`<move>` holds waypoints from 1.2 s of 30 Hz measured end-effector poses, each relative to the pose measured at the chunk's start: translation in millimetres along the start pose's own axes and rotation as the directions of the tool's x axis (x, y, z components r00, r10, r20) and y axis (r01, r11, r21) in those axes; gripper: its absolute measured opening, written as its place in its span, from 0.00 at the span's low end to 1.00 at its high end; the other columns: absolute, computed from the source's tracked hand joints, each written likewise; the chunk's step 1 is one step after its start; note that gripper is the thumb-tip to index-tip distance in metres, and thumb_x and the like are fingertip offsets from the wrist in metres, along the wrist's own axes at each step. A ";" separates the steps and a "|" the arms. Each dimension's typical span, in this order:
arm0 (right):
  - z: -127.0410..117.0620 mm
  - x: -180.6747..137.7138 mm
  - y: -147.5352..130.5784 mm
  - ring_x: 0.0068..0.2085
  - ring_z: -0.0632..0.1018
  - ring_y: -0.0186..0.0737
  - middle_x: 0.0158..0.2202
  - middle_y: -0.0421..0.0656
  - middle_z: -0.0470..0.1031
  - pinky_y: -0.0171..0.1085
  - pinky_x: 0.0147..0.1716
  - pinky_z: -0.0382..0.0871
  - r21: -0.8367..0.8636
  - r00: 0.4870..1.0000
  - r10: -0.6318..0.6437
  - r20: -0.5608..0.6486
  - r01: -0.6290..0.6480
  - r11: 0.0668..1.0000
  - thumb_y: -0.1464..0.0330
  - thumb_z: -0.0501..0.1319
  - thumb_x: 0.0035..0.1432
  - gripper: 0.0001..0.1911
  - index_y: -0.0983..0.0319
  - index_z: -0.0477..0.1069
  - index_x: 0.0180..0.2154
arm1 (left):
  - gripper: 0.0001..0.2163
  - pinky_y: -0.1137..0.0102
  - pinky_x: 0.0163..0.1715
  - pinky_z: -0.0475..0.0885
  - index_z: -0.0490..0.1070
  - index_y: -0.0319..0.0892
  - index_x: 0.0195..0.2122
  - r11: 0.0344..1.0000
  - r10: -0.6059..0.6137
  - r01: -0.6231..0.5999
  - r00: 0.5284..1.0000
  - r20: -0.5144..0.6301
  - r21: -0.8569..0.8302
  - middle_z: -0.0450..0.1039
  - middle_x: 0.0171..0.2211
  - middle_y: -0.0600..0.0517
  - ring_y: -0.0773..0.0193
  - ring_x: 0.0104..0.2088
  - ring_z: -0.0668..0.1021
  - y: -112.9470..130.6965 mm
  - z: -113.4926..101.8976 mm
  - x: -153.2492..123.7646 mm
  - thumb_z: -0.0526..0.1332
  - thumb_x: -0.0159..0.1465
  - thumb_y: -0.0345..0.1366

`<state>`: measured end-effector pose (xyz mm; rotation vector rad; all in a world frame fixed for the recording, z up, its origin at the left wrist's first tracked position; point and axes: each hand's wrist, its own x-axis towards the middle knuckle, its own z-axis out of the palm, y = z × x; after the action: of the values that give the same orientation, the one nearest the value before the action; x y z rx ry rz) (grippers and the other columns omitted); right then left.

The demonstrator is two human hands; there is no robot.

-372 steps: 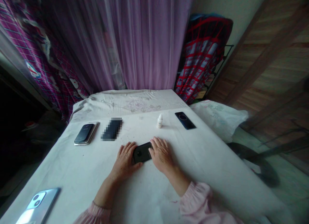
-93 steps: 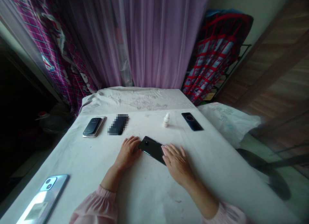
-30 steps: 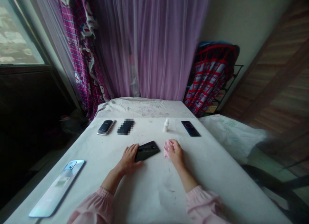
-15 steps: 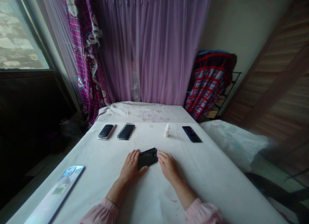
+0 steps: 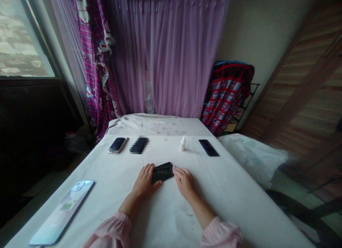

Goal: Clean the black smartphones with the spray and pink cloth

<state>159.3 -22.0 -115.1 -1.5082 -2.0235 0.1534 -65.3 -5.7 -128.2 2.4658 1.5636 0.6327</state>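
Observation:
A black phone (image 5: 163, 172) lies slantwise on the white-covered table in front of me. My left hand (image 5: 145, 179) is closed around its left end, thumb along the near edge and fingers at the far edge. At the opposite end, my right hand (image 5: 184, 180) pinches a small pinkish-white pad (image 5: 174, 169) against the phone's right edge. The fingers hide most of the pad. Beyond the hands stands a small white bottle (image 5: 182, 144) with a narrow tip.
Another dark phone (image 5: 208, 148) lies at the far right. Stacked phones (image 5: 117, 144) and a pixelated dark object (image 5: 139, 145) are at the far left. A large pale-blue phone (image 5: 62, 216) lies at the near left. A plastic bag (image 5: 253, 152) sits beyond the table's right edge.
The camera view has shifted slightly, so more of the curtain top shows. Both hands stay on the black phone, with hardly any visible movement of the pad along its right edge.

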 end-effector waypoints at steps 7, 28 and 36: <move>10.0 31.2 -5.8 0.47 0.76 0.41 0.46 0.42 0.79 0.38 0.50 0.68 -0.014 0.999 0.034 -0.004 -0.034 0.999 0.76 0.50 0.61 0.20 0.58 0.78 0.45 | 0.32 0.49 0.62 0.56 0.59 0.37 0.61 1.000 0.029 -0.029 1.000 0.010 -0.003 0.62 0.61 0.36 0.44 0.63 0.63 -1.8 1.0 -1.2 0.60 0.60 0.50; 5.2 7.8 3.1 0.44 0.76 0.42 0.43 0.46 0.79 0.41 0.44 0.72 0.212 0.993 -0.118 0.008 0.113 0.971 0.74 0.53 0.60 0.17 0.58 0.78 0.43 | 0.23 0.46 0.56 0.65 0.63 0.43 0.56 0.999 -0.010 0.001 0.967 -0.255 -0.033 0.74 0.50 0.43 0.48 0.52 0.74 -19.0 3.3 -5.4 0.62 0.62 0.45; 35.9 61.1 -22.1 0.44 0.77 0.40 0.43 0.45 0.80 0.39 0.45 0.72 0.222 0.977 -0.195 0.085 0.173 0.960 0.76 0.57 0.58 0.16 0.58 0.79 0.42 | 0.29 0.46 0.56 0.64 0.53 0.43 0.61 0.998 -0.044 0.028 0.957 -0.286 -0.061 0.71 0.54 0.41 0.48 0.54 0.73 -16.6 9.2 -11.5 0.61 0.62 0.44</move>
<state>111.5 34.6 -110.5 -1.1950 -2.1428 0.3705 -79.2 -7.7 -145.2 2.3818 1.6562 1.0552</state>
